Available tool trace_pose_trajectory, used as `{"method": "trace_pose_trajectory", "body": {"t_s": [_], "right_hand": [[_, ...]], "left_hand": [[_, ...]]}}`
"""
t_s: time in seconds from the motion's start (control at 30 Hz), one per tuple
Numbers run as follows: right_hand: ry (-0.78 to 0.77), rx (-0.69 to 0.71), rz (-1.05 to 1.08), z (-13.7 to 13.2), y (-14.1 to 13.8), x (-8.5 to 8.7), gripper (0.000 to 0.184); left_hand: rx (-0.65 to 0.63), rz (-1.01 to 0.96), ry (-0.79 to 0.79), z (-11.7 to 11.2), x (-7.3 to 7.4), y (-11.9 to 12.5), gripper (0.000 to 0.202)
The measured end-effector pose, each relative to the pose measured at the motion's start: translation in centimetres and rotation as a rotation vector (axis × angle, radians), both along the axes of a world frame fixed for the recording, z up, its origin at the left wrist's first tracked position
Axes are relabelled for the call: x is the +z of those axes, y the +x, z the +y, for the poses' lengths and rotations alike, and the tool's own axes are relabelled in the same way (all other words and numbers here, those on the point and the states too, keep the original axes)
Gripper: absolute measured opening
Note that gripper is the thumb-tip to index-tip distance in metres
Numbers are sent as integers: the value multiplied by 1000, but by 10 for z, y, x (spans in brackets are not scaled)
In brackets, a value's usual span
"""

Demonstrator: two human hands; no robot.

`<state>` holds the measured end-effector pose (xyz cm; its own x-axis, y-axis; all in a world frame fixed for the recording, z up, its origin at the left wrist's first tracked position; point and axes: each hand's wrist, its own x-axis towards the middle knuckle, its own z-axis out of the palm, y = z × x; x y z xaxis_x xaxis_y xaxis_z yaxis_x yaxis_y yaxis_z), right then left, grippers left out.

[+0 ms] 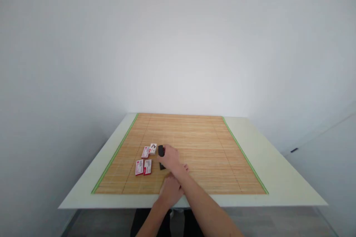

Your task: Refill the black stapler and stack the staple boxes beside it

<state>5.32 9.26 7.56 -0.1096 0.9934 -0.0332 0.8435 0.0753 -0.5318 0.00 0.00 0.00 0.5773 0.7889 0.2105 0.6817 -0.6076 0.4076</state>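
My right hand [170,157] reaches forward over the bamboo mat [194,137] and closes round a small black object [160,151]; a second black bit [162,166] shows just under the hand. My left hand [170,189] lies near the mat's front edge, partly under my right forearm, its fingers hidden. Left of the black object lie several small red-and-white boxes: one pair [148,150] further back, another pair [143,167] closer to me.
The mat has green side borders and covers the middle of a white table [278,170]. Plain white walls stand behind and to the left. A white cabinet with a dark handle [294,150] is at the right.
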Motion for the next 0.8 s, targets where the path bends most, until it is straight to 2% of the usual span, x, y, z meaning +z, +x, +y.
{"method": "trace_pose_trajectory", "body": {"t_s": [0.1,0.17,0.27,0.37,0.47,0.57,0.7,0.8], "right_hand": [[15,75,-13,6,50,9,29],[3,178,-15,7,85,15,25],[-28,352,-11,6,128,22,24],[-45,458,-19,4,151,27,23],[-43,498,-38,6,155,28,20],[-27,496,-66,10,143,26,15],[49,414,-110,13,116,27,17],[113,344,-135,9,110,35,22]], "left_hand": [[68,-129,8,-6,19,1,41],[155,-167,50,-8,27,2,37],[327,-141,123,-7,30,5,36],[355,-84,175,-4,26,8,45],[352,-47,203,-4,22,10,49],[379,-23,209,-5,22,12,51],[403,-7,189,-6,23,13,50],[410,-17,189,-6,23,14,55]]}}
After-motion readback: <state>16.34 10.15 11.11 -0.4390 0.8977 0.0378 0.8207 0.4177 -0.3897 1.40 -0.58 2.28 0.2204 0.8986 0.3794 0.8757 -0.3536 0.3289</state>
